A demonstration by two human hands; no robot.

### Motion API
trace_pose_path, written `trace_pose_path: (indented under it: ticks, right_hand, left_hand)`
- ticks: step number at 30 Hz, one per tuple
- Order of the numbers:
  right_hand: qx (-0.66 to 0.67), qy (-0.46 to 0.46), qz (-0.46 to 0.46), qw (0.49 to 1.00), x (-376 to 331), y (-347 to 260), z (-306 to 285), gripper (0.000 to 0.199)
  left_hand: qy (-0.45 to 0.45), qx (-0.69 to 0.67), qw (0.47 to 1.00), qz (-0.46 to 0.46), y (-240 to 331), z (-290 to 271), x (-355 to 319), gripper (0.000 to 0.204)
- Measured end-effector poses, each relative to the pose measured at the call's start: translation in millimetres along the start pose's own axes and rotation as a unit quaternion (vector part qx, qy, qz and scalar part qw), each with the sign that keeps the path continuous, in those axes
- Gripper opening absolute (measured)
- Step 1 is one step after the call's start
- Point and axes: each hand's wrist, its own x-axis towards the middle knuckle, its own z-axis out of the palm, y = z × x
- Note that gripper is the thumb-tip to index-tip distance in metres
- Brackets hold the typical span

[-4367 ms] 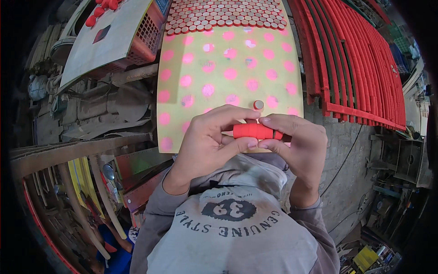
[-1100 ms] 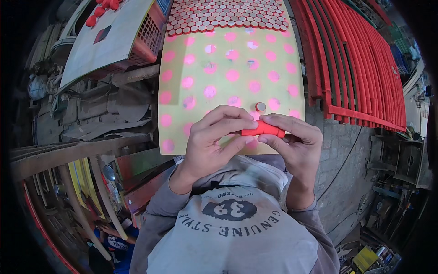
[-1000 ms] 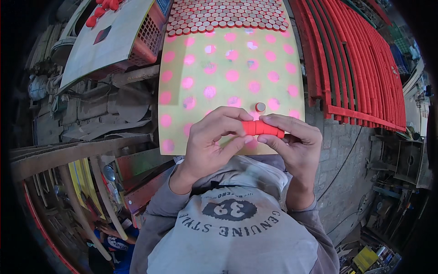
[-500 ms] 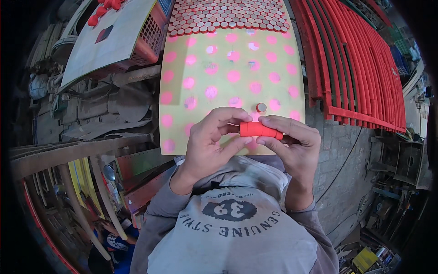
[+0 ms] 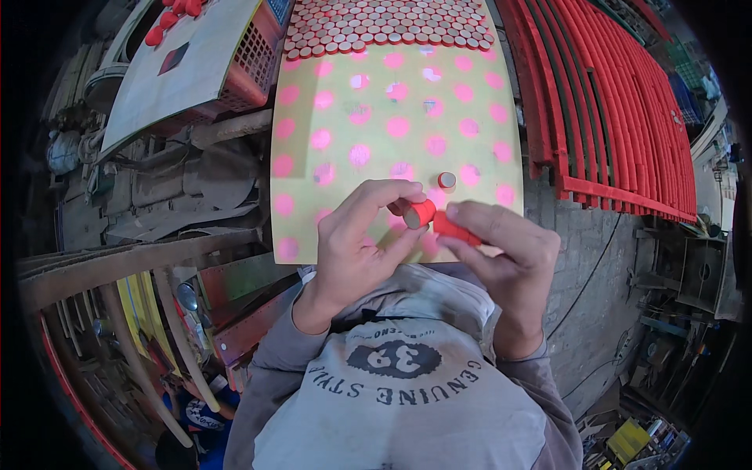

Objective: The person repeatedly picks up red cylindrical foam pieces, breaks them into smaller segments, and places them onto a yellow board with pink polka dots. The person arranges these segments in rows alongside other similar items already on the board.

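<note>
The left hand (image 5: 348,239) pinches a short red cylinder with a pale round end face (image 5: 421,213) between thumb and fingers. The right hand (image 5: 509,247) pinches a red cylindrical piece (image 5: 450,225) just beside it; whether the two touch is hard to tell. Past the fingertips, a lone red disc with a pale top (image 5: 446,181) rests on a yellow board with pink dots (image 5: 356,133), and packed rows of similar discs (image 5: 384,25) lie farther beyond. Below the hands, a pale grey shirt (image 5: 392,427) bears arched dark lettering and pale figures on a dark oval patch (image 5: 393,359).

The pink-dotted board (image 5: 301,149) carries packed discs (image 5: 385,23) and a lone disc (image 5: 447,180).
</note>
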Motion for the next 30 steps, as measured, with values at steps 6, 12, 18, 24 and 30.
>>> trace_pose_path:
  ticks: [6, 12, 18, 24, 30]
  right_hand:
    - [0.018, -0.017, 0.084, 0.996, 0.6, -3.3, -5.0, 0.028]
    - [-0.007, 0.014, 0.099, 0.995, 4.2, -0.4, -0.3, 0.027]
    - [-0.001, -0.038, 0.038, 0.999, -0.3, -1.9, -0.3, 0.026]
    - [0.030, 0.008, 0.097, 0.995, 0.9, 1.5, -0.7, 0.026]
    - [-0.002, 0.012, 0.082, 0.997, 2.4, 4.8, 4.5, 0.026]
  left_hand:
    - [0.024, 0.083, 0.995, 0.043, 2.6, 1.8, 3.2, 0.041]
    - [0.049, 0.107, 0.990, 0.078, 1.8, 5.3, 2.5, 0.040]
    - [0.044, 0.140, 0.986, 0.083, -0.9, 5.6, 3.3, 0.038]
    - [0.052, 0.122, 0.988, 0.072, -1.0, 6.1, 2.5, 0.038]
    - [0.044, 0.110, 0.991, 0.066, 2.5, 6.3, 1.4, 0.038]
